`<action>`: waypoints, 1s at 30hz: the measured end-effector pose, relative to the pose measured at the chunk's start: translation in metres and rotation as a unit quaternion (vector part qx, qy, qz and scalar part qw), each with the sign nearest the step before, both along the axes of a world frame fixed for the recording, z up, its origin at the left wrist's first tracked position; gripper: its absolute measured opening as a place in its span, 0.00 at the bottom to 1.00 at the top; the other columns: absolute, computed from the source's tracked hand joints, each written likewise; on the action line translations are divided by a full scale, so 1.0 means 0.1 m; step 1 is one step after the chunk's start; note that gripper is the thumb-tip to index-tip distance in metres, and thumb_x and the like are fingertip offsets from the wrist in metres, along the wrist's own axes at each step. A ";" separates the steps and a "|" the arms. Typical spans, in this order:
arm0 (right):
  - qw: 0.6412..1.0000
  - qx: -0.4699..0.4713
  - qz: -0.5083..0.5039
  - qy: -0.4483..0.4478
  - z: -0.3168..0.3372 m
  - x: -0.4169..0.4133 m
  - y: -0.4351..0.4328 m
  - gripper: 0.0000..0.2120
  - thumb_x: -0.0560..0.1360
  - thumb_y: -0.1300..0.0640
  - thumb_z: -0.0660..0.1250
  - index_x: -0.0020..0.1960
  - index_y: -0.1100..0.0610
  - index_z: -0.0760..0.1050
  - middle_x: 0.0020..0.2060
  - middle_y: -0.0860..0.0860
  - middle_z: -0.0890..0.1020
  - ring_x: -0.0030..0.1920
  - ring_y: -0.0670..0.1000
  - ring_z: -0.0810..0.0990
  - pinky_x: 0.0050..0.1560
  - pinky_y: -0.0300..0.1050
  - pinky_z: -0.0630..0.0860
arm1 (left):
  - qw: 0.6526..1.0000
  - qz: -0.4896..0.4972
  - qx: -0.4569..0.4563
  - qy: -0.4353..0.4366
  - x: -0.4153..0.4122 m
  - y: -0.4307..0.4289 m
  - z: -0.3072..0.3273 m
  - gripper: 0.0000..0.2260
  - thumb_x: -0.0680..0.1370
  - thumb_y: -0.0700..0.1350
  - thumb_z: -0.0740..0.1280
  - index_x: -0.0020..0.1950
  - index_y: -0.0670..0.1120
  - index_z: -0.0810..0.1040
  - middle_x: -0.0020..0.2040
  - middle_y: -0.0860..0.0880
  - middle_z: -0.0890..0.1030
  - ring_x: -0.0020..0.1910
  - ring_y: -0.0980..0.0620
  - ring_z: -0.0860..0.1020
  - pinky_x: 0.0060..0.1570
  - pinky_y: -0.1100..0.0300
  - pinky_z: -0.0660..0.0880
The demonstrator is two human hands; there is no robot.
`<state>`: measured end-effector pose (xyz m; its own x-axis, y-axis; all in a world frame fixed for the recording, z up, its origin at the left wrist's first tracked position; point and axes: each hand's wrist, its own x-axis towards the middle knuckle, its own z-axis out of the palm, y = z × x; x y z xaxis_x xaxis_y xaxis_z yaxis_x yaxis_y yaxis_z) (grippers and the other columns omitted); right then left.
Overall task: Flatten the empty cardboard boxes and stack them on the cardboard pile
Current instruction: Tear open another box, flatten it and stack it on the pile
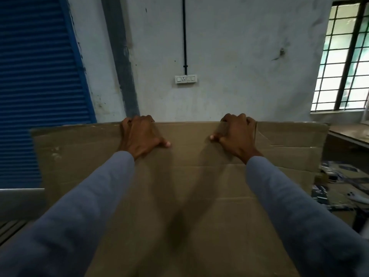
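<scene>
The left hand [140,136] and right hand [237,134] are gripping the far top edge of the flattened cardboard box [189,196], fingers curling over it, thumbs pressing its near face. Risk: the wide sheet is likely flexing; uneven pull could fold it or slip it free.

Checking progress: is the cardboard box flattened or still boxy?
Flattened: the cardboard box shows one flat creased sheet, both hands gripping its top edge.

Cardboard sheet [189,176] before wall [229,47]; shutter [36,86] left, window [343,62] right, socket plate [185,79] above sheet.
</scene>
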<state>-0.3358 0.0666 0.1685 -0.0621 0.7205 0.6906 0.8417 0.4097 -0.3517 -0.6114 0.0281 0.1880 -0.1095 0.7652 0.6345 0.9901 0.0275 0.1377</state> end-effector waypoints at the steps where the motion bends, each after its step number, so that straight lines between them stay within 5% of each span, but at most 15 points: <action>1: 1.000 -0.001 0.005 0.005 -0.02 -0.04 0.14 0.28 0.66 0.38 0.76 0.58 0.54 0.76 0.54 0.53 0.79 0.62 0.57 0.70 0.65 0.52 0.58 | 1.000 -0.002 -0.001 -0.002 -0.04 0.12 -0.01 0.41 0.56 0.75 0.72 0.57 0.49 0.77 0.55 0.47 0.81 0.60 0.45 0.74 0.62 0.48 0.62; 9: 0.999 -0.040 0.020 -0.006 -0.19 -0.37 1.72 0.27 0.68 0.39 0.74 0.58 0.55 0.74 0.50 0.50 0.75 0.61 0.56 0.68 0.63 0.50 0.56 | 0.996 -0.027 -0.039 -0.073 -0.41 1.64 -0.14 0.42 0.57 0.70 0.77 0.62 0.46 0.76 0.59 0.43 0.77 0.64 0.41 0.71 0.64 0.50 0.59; 12: 0.999 -0.044 0.031 -0.005 -0.13 -0.62 2.61 0.26 0.69 0.40 0.74 0.58 0.56 0.74 0.47 0.49 0.71 0.61 0.57 0.67 0.65 0.52 0.57 | 0.993 -0.035 -0.074 -0.080 -0.66 2.50 -0.06 0.38 0.59 0.67 0.78 0.60 0.45 0.78 0.53 0.45 0.77 0.62 0.42 0.73 0.64 0.51 0.61; 15: 0.996 -0.006 -0.034 -0.082 0.17 -0.97 3.81 0.28 0.73 0.36 0.66 0.62 0.56 0.73 0.57 0.54 0.76 0.64 0.58 0.68 0.69 0.56 0.56 | 0.996 -0.032 -0.064 -0.055 -1.01 3.71 0.29 0.40 0.60 0.72 0.74 0.61 0.47 0.78 0.58 0.44 0.79 0.64 0.42 0.72 0.64 0.50 0.60; 18: 0.982 0.050 -0.107 -0.150 0.32 -1.33 5.08 0.33 0.77 0.36 0.57 0.74 0.57 0.62 0.71 0.57 0.66 0.73 0.60 0.61 0.74 0.62 0.51 | 0.998 0.025 0.014 0.059 -1.22 5.10 0.50 0.38 0.69 0.70 0.68 0.73 0.51 0.68 0.72 0.44 0.69 0.74 0.42 0.62 0.73 0.39 0.47; 20: 0.978 -0.046 -0.087 -0.184 -0.32 -1.54 5.52 0.33 0.79 0.36 0.53 0.77 0.54 0.57 0.76 0.55 0.60 0.75 0.60 0.57 0.74 0.62 0.51 | 0.996 0.005 -0.066 0.058 -1.15 5.62 -0.13 0.38 0.74 0.68 0.62 0.78 0.51 0.59 0.78 0.46 0.59 0.77 0.43 0.57 0.73 0.36 0.46; 23: 0.957 -0.215 -0.026 -0.195 -1.92 -1.70 5.52 0.33 0.78 0.34 0.42 0.79 0.49 0.53 0.79 0.52 0.56 0.77 0.58 0.55 0.73 0.62 0.55 | 0.962 -0.078 -0.252 0.067 -1.01 5.58 -1.79 0.41 0.67 0.68 0.42 0.76 0.53 0.61 0.76 0.48 0.63 0.74 0.44 0.63 0.71 0.36 0.54; 26: 0.908 -0.358 0.026 -0.215 -3.09 -1.72 5.37 0.47 0.67 0.24 0.27 0.80 0.46 0.48 0.80 0.49 0.50 0.79 0.56 0.50 0.74 0.64 0.49 | 0.932 -0.096 -0.349 0.026 -1.10 5.32 -3.08 0.46 0.63 0.68 0.37 0.79 0.54 0.57 0.78 0.51 0.59 0.77 0.47 0.58 0.72 0.38 0.53; 28: 0.886 -0.406 0.047 -0.220 -3.50 -1.76 5.31 0.39 0.75 0.29 0.36 0.80 0.46 0.43 0.80 0.49 0.45 0.79 0.56 0.44 0.75 0.64 0.44 | 0.928 -0.081 -0.363 0.011 -1.15 5.23 -3.66 0.42 0.68 0.68 0.37 0.80 0.55 0.55 0.80 0.51 0.56 0.78 0.46 0.55 0.72 0.38 0.55; 30: 0.901 -0.384 0.032 -0.198 -3.70 -1.79 5.28 0.31 0.81 0.37 0.44 0.80 0.46 0.40 0.80 0.49 0.42 0.79 0.56 0.40 0.75 0.63 0.39 | 0.940 -0.051 -0.337 -0.006 -1.16 5.20 -4.01 0.36 0.74 0.67 0.38 0.81 0.56 0.52 0.82 0.52 0.52 0.80 0.46 0.50 0.74 0.37 0.50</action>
